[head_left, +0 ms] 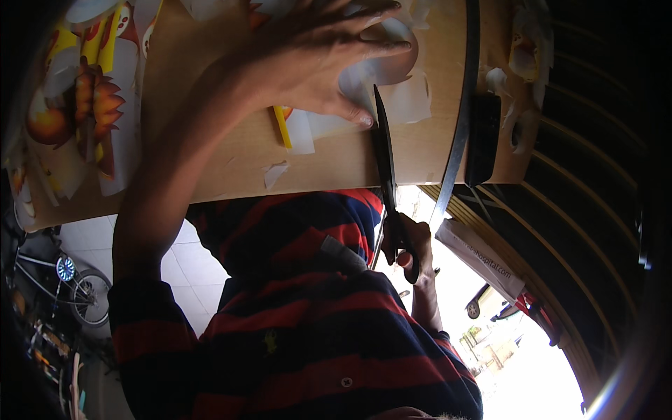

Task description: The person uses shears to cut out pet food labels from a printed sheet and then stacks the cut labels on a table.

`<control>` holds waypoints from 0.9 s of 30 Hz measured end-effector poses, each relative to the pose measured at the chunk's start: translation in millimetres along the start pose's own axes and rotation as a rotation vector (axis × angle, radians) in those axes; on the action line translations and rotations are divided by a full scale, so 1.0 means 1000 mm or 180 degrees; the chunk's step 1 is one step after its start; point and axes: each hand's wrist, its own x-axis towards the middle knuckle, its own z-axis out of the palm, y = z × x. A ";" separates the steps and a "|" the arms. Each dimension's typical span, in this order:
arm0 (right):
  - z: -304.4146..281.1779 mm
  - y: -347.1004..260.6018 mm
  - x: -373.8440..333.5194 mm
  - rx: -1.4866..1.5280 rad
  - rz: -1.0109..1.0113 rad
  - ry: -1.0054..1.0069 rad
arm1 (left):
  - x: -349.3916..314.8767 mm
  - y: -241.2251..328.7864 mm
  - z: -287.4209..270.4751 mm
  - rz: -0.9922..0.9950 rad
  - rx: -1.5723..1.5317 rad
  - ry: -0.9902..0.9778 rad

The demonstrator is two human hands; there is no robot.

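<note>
My left hand reaches across the table with its fingers spread over a whitish, translucent sheet that carries a rounded orange-brown print. The thumb and fingertips touch or hover just over this sheet; I cannot tell which. At the table's near edge my right hand is closed around the handles of long dark scissors. Their blades point away from me over the tabletop, look closed or nearly so, and end close to the left thumb. A narrow yellow strip lies below my left hand.
On the wooden table, printed orange and yellow cutouts pile up at the left. A long metal strip crosses the right side beside a black phone-like object. A paper scrap lies near the front edge. A bicycle stands lower left.
</note>
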 end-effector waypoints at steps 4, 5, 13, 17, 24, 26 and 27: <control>0.003 -0.004 0.000 0.0247 0.0112 0.0057 | -0.001 -0.002 0.010 0.0023 0.0180 0.0101; 0.003 -0.006 0.000 0.0343 0.0162 0.0079 | -0.002 -0.003 0.012 0.0015 0.0152 0.0120; 0.003 -0.006 0.002 0.0251 0.0119 0.0035 | 0.000 0.000 0.003 -0.0050 -0.0003 -0.0021; 0.003 -0.003 0.001 0.0248 0.0053 0.0023 | -0.001 0.001 0.004 -0.0066 0.0027 0.0010; 0.002 -0.007 0.003 0.0273 0.0104 -0.0065 | -0.001 0.003 0.000 -0.0046 0.0097 0.0069; 0.001 -0.005 0.001 0.0247 0.0126 -0.0054 | -0.001 0.002 0.001 -0.0035 0.0074 0.0094; 0.001 -0.005 0.001 0.0230 0.0140 -0.0049 | 0.000 0.001 0.002 -0.0031 0.0053 0.0109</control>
